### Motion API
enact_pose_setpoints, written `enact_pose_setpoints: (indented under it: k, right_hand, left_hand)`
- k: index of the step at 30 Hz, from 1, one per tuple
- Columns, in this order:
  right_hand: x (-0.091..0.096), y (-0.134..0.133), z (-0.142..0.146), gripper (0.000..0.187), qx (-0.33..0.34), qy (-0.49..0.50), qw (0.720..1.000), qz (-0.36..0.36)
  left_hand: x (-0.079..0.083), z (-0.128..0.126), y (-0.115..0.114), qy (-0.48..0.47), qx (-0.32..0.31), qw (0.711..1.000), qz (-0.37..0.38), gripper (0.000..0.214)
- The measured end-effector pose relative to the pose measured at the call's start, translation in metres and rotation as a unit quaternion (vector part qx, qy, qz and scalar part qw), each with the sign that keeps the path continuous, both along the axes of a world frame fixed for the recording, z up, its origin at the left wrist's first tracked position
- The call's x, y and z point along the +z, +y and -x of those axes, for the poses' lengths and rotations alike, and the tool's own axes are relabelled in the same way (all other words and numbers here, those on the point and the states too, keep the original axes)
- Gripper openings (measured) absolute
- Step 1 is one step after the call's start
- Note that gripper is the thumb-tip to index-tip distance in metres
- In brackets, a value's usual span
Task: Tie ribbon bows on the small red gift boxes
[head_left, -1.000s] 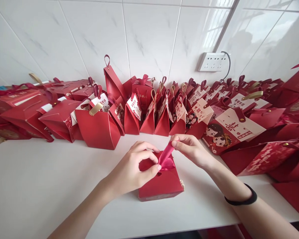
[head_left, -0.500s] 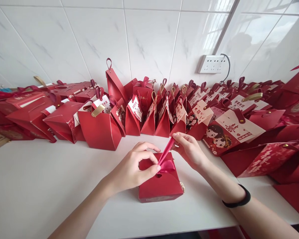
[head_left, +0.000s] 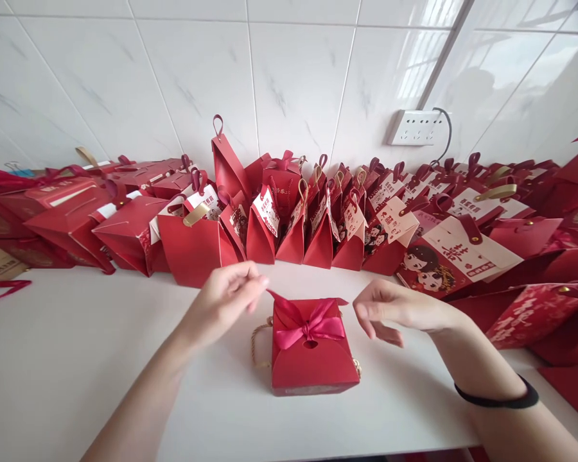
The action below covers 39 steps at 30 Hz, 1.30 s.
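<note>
A red gift box (head_left: 315, 375) stands on the table between my hands. A pink satin ribbon (head_left: 307, 328) lies tied in a bow on top, just above a small heart-shaped hole. Twisted gold cord loops out at the box's left side, with more at its right corner. My left hand (head_left: 228, 298) is up and left of the box, thumb and fingers drawn together close to one ribbon tail; nothing shows in them. To the right, my right hand (head_left: 395, 311) hangs with loosely bent, parted fingers near the other tail, holding nothing.
Behind, rows of red gift boxes (head_left: 190, 247) with ribbon loops line the tiled wall (head_left: 197, 70). More boxes (head_left: 455, 256), some printed with cartoon faces, crowd the right. A loose red ribbon (head_left: 4, 292) lies far left. A power strip (head_left: 418, 128) is on the wall.
Both hands have come away from the ribbon, the left toward the left and the right toward the right. The bow now shows two spread loops, and the right hand has let go of its strand.
</note>
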State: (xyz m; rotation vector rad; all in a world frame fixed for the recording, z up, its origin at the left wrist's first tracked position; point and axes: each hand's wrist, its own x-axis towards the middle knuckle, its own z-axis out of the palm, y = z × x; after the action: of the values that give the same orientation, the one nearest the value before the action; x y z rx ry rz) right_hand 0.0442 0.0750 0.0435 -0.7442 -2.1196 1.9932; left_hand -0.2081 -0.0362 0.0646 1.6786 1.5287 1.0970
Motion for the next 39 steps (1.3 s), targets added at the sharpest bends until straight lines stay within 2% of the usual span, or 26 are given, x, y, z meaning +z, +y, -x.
enact_pose_setpoints:
  k: [2, 3, 6, 9, 15, 20, 25, 30, 35, 39]
  right_hand:
    - [0.003, -0.004, -0.001, 0.05, 0.057, -0.036, 0.998, 0.002]
    - [0.003, -0.006, 0.001, 0.049, 0.059, -0.038, 0.998, 0.005]
    - [-0.002, -0.01, 0.009, 0.046, 0.029, -0.015, 0.999, 0.009]
    - [-0.004, -0.013, 0.013, 0.045, 0.01, -0.006, 1.0, 0.008]
    - [0.002, -0.019, 0.014, 0.037, -0.003, -0.011, 1.0, 0.007]
    - [0.003, -0.023, 0.017, 0.034, -0.012, -0.009, 1.0, 0.002]
    - [0.003, -0.024, 0.017, 0.035, 0.001, 0.005, 1.0, -0.007]
    - [-0.004, -0.017, 0.016, 0.034, 0.03, 0.03, 0.999, 0.031]
    - [-0.012, -0.01, 0.015, 0.035, 0.058, 0.057, 0.993, 0.083]
    - [-0.014, -0.008, 0.015, 0.035, 0.069, 0.061, 0.992, 0.09]
  left_hand:
    - [0.008, 0.011, -0.002, -0.019, -0.032, 0.995, 0.089, 0.042]
    - [0.012, 0.015, -0.002, -0.023, -0.066, 0.987, 0.145, 0.047]
    - [0.015, 0.018, -0.004, -0.033, -0.153, 0.949, 0.275, 0.048]
    - [0.011, 0.012, -0.003, -0.012, -0.18, 0.929, 0.324, 0.044]
    - [0.002, 0.004, -0.001, 0.008, -0.2, 0.926, 0.321, 0.038]
    - [0.001, 0.001, -0.001, 0.003, -0.18, 0.929, 0.325, 0.033]
    - [0.002, 0.0, -0.001, 0.006, -0.186, 0.928, 0.321, 0.029]
    - [-0.002, 0.003, 0.0, 0.001, -0.205, 0.935, 0.288, 0.029]
    - [-0.007, 0.008, 0.004, -0.034, -0.248, 0.924, 0.288, 0.027]
    - [-0.007, 0.008, 0.005, -0.052, -0.266, 0.921, 0.28, 0.027]
